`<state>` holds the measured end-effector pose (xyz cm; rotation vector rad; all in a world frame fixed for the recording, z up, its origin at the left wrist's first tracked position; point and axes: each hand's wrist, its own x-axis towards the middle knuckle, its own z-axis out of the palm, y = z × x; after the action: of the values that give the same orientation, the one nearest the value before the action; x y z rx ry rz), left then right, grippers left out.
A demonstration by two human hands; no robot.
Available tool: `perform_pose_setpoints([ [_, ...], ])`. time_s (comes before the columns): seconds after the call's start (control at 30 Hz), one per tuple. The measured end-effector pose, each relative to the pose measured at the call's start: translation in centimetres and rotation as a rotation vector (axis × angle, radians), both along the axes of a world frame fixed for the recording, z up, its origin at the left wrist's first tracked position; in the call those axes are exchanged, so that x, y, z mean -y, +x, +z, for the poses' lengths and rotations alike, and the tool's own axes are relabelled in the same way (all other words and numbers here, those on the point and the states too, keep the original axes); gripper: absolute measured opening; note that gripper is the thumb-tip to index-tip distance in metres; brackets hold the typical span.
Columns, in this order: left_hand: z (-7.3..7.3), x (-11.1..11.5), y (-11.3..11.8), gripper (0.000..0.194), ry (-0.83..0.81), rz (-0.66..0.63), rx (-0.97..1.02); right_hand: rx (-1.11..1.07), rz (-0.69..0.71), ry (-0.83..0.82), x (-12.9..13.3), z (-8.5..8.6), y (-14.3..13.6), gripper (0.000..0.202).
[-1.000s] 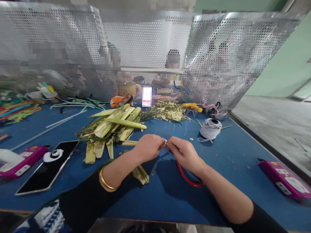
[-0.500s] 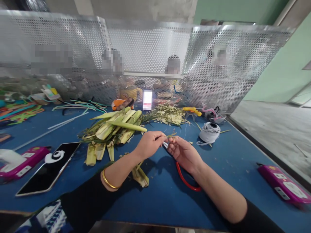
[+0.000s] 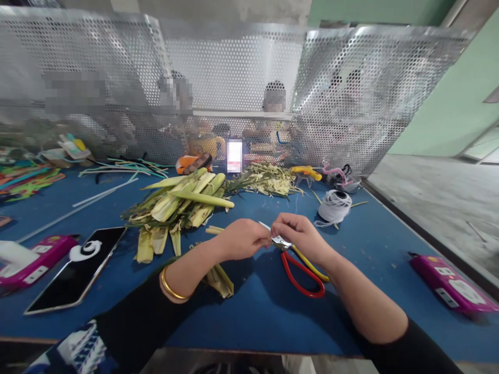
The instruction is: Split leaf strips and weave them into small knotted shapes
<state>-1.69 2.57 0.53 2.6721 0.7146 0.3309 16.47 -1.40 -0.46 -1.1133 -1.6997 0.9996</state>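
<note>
My left hand (image 3: 245,239) is closed in a pinch. A pale plant strip (image 3: 214,229) sticks out behind it and seems to run into its fingers. My right hand (image 3: 302,236) has curled fingers close to the left fingertips; whatever they pinch is hidden. Under the right hand lie scissors (image 3: 302,279) with red and yellow handles, their blades partly covered by its fingers. I cannot tell whether the hand touches them. Left of my hands is a heap of green husk-like leaf sheaths (image 3: 187,200). A smaller bunch of sheaths (image 3: 221,280) lies beside my left forearm.
A lit phone (image 3: 234,156) stands by the perforated metal screen (image 3: 234,67), with people behind it. Shredded strips (image 3: 268,179) and a white twine spool (image 3: 334,206) lie at the back. A dark tablet-like device (image 3: 78,270) and purple boxes (image 3: 452,285) flank me on the blue table (image 3: 249,332).
My right hand has turned palm down and its fingers now cover part of the scissor blades. The thin strip between my fingertips is hidden; a pale strip shows behind my left hand.
</note>
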Motion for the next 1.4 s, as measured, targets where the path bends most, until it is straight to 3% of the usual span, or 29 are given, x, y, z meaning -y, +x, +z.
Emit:
perform_pose_setpoints([
  [0.1, 1.0, 0.0, -0.2, 0.021, -0.242, -0.081, 0.200, -0.370, 0.072, -0.287, -0.4, 0.0, 0.1, 0.027],
  [0.2, 1.3, 0.3, -0.1, 0.023, -0.413, 0.036, 0.389, -0.670, 0.075, -0.433, -0.5, -0.5, -0.5, 0.023],
  [0.3, 0.9, 0.6, 0.4, 0.023, -0.478, 0.155, 0.512, -0.821, 0.040, -0.444, -0.6, -1.1, -1.2, 0.018],
  [0.43, 0.1, 0.9, 1.0, 0.022, -0.543, 0.290, 0.580, -0.866, -0.055, -0.353, -0.8, -1.8, -1.7, 0.015],
  [0.57, -0.2, 1.2, 1.5, 0.020, -0.745, 0.413, 0.675, -0.818, -0.161, -0.282, -0.8, -2.2, -1.9, 0.018],
  [0.67, -0.2, 1.4, 1.8, 0.017, -0.878, 0.450, 0.737, -0.786, -0.228, -0.211, -0.7, -2.5, -2.2, 0.023],
  [0.77, -0.1, 1.1, 1.8, 0.017, -0.905, 0.481, 0.771, -0.642, -0.308, -0.076, -0.3, -2.6, -2.6, 0.023],
  [0.87, -0.1, 0.5, 1.3, 0.019, -0.756, 0.547, 0.724, -0.294, -0.366, 0.115, 0.3, -2.4, -2.7, 0.021],
  [1.03, -0.1, 0.5, 0.6, 0.023, -0.025, 0.502, 0.311, 0.292, -0.261, 0.531, 1.2, -1.6, -2.0, 0.021],
  [1.13, -0.2, 1.0, 0.7, 0.028, 0.242, 0.420, 0.034, 0.510, -0.288, 0.660, 1.4, -1.3, -1.6, 0.021],
  [1.23, -0.5, 1.3, 0.9, 0.028, 0.310, 0.399, -0.145, 0.560, -0.214, 0.592, 1.2, -1.0, -1.4, 0.019],
  [1.4, -1.0, 1.1, 1.0, 0.032, 0.329, 0.305, -0.175, 0.272, -0.108, 0.159, 0.1, -1.0, -0.6, 0.018],
])
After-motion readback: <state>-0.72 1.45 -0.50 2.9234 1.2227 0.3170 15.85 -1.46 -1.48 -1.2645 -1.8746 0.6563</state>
